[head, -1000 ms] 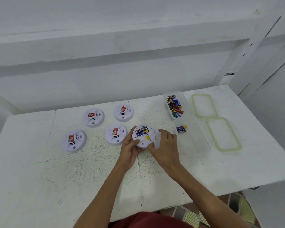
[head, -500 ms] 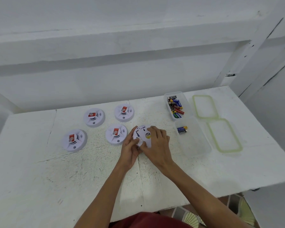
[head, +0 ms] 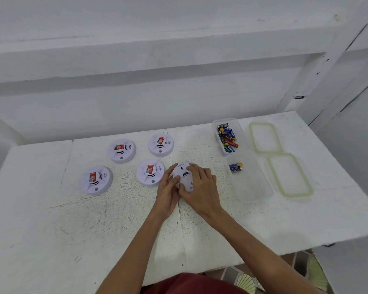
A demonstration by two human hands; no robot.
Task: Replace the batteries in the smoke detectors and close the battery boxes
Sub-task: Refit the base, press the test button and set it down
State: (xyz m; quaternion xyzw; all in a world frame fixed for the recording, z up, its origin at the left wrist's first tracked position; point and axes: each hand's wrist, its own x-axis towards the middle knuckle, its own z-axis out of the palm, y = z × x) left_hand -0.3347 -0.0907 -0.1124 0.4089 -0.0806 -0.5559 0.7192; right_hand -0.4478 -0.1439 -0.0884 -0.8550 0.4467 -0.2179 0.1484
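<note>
The batteries bare a second ago are covered now, the round white plastic smoke detector (head: 184,176) lying back-up on the scuffed white table (head: 51,230) beside four face-up detectors (head: 150,172), left hand (head: 167,194) gripping its edge, right hand (head: 202,187) curled over it, pressing down.

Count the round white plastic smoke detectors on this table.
5. Four lie face-up with red labels: front-left, back-left, back-centre, front-centre. The fifth round white plastic smoke detector is gripped by the left hand and right hand. None seems hidden.
</note>
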